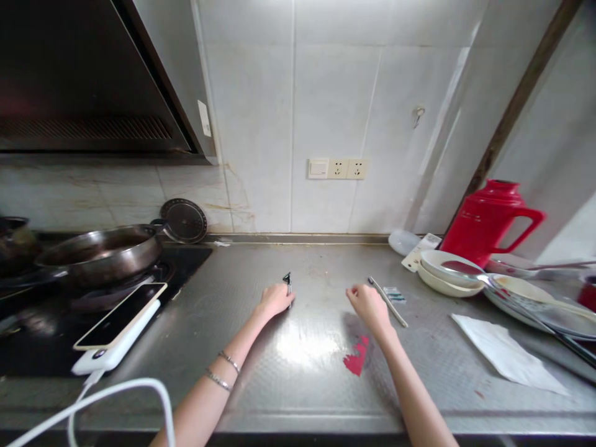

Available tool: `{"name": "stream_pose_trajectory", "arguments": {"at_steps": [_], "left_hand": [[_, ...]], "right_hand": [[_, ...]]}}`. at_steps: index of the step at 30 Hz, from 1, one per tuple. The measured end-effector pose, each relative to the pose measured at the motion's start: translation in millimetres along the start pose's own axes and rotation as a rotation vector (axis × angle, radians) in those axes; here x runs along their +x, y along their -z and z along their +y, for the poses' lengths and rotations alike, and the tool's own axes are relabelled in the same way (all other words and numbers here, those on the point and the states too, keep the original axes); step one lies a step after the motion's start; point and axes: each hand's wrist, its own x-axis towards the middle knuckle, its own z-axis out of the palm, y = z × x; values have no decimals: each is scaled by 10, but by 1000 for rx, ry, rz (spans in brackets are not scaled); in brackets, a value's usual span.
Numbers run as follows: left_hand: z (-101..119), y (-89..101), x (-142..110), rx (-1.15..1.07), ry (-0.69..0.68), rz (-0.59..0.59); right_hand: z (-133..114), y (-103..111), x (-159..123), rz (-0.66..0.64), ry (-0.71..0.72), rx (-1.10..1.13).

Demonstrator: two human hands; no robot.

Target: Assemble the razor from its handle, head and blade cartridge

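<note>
On the steel counter (316, 397), my left hand (275, 300) is closed around a small, slim black and silver tool (287, 280). Its dark, angled head sticks out past my fingers, and its exact kind is too small to tell. My right hand (370, 305) hovers or rests over the counter with its fingers curled together. Whatever it may hold is hidden. Just right of that hand lies a thin grey-white stick (393, 309), with a small clear packet with dark stripes (395, 295) beside it. A torn red piece (356, 356) lies below my right hand.
At left, a phone on a white power bank (118, 320) with a cable lies by the stove, where a steel pan (100, 254) sits. To the right are stacked bowls (447, 282), a red thermos jug (487, 220), a white tissue (505, 354) and a plate with utensils.
</note>
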Motion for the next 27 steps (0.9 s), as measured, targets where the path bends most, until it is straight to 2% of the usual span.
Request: {"name": "stream_pose_trajectory", "arguments": {"at_steps": [4,7,11,15,18,21,24,27], "left_hand": [[13,-3,-19,28,6,2],[12,-19,-16,21,10,18],[17,-38,-10,20,23,25],[21,-49,1,8,47,25],[19,-67,16,8,35,41],[17,-86,29,10,22,53],[17,-100,35,-1,26,46],[16,-117,38,-10,32,52]], "right_hand": [[534,141,177,-75,-103,-124],[834,179,251,-117,-103,-180],[1067,137,316,-188,-61,-235],[1171,79,389,-272,9,-266],[1171,70,415,-309,70,-289],[1053,54,371,-281,109,-299],[776,-14,256,-211,114,-284],[371,-131,120,-173,172,-250]]}}
